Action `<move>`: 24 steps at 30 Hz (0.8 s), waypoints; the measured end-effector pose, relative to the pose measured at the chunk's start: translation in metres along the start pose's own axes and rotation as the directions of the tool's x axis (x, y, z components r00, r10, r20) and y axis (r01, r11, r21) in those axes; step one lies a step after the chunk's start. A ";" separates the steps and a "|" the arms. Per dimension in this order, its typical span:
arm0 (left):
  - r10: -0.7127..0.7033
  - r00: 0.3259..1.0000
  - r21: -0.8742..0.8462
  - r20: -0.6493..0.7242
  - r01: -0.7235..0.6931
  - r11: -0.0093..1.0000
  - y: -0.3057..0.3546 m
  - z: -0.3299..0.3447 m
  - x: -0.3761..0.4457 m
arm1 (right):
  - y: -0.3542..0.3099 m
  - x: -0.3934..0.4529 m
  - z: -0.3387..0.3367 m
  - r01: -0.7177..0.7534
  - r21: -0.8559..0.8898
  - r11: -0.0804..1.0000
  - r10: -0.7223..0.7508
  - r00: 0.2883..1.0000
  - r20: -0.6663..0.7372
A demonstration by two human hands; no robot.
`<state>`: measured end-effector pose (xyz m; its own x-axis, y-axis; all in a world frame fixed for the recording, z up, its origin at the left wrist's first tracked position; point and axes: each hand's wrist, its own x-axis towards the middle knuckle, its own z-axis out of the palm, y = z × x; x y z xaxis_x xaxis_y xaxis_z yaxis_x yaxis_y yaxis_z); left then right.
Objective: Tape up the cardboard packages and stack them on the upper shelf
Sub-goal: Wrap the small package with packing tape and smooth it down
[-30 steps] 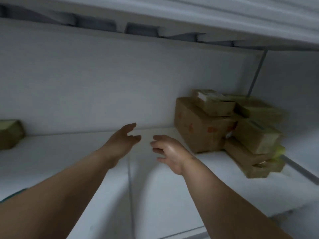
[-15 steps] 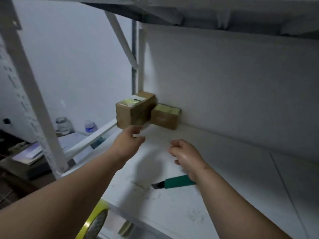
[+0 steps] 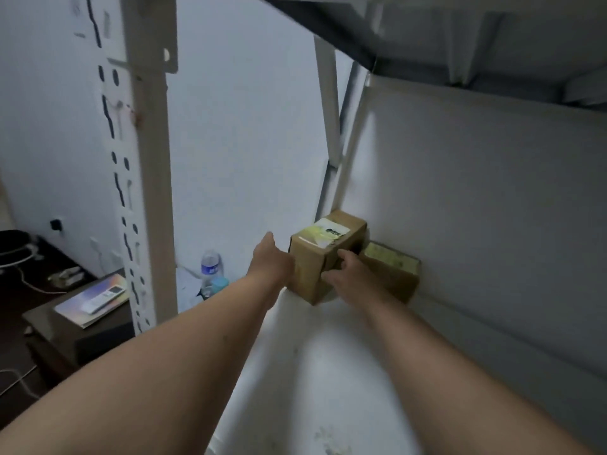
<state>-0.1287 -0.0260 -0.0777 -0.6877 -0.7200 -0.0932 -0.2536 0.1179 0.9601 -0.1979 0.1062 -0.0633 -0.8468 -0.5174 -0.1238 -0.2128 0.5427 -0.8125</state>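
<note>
A brown cardboard box [image 3: 312,274] with a pale label on top stands at the far left end of the white shelf board [image 3: 312,372], against the back panel. My left hand [image 3: 272,261] holds its left side, thumb up, with the fingers hidden behind the box. My right hand [image 3: 348,270] grips its right front face with curled fingers. A second, lower cardboard box [image 3: 394,270] with yellowish tape on top sits right behind and to the right, touching the back panel.
A white perforated upright post [image 3: 147,159] stands at the left, and another shelf board [image 3: 460,34] runs overhead. Beyond the shelf end stand a water bottle [image 3: 210,264] and a dark side table [image 3: 82,330] with a book and remote.
My view has swung left from the box pile at the right end. Both hands have reached forward from above the board and taken hold of the labelled box.
</note>
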 end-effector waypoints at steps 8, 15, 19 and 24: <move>-0.027 0.961 -0.019 0.274 0.033 0.999 0.007 0.021 0.056 | -0.004 0.030 0.017 -0.100 0.152 0.983 0.112 0.991 -0.073; -0.027 0.973 -0.134 0.228 0.058 0.989 0.006 0.007 0.019 | -0.004 0.000 0.016 -0.043 0.373 0.927 0.163 0.941 -0.297; -0.108 0.935 -0.194 0.338 0.182 0.964 0.003 -0.008 -0.034 | 0.010 -0.042 0.013 -0.077 0.382 0.921 0.198 0.936 -0.289; -0.131 0.883 -0.217 0.451 0.250 0.944 -0.014 -0.028 -0.092 | 0.023 -0.105 0.008 -0.096 0.267 0.959 0.168 0.950 -0.263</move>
<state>-0.0430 0.0196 -0.0749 -0.8807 -0.3432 -0.3265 -0.2639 -0.2170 0.9398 -0.1099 0.1676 -0.0732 -0.9685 -0.2259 -0.1044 0.0072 0.3938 -0.9192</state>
